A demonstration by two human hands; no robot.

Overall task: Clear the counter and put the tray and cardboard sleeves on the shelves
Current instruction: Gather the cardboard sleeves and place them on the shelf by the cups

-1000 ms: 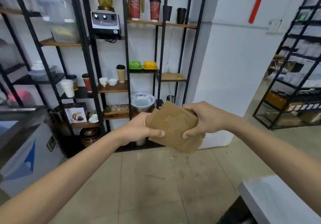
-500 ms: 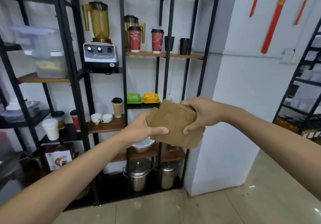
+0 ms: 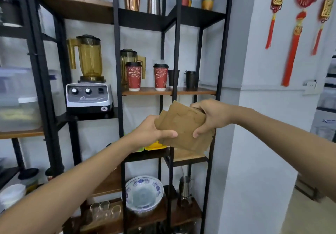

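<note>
A stack of flat brown cardboard sleeves point(image 3: 183, 127) is held in the air in front of the black metal shelving point(image 3: 118, 70). My left hand point(image 3: 151, 132) grips the stack's left edge, thumb on top. My right hand point(image 3: 212, 115) grips its right edge, fingers curled over the front. The stack hangs just below the wooden shelf board point(image 3: 169, 91) with the red paper cups and just above a small wooden shelf point(image 3: 187, 156) at the right. No tray for the task is in view.
Two red lidded cups point(image 3: 133, 76) and black cups point(image 3: 190, 79) stand on the upper board. A blender point(image 3: 89, 81) sits to the left, a yellow dish point(image 3: 156, 145) under my left hand, a blue-patterned bowl point(image 3: 143, 194) and glasses lower down. A white wall point(image 3: 263, 124) is at the right.
The view has tilted up and come closer to the shelving; the floor has left the frame. Both hands keep the same grip on the sleeves, now higher against the shelves.
</note>
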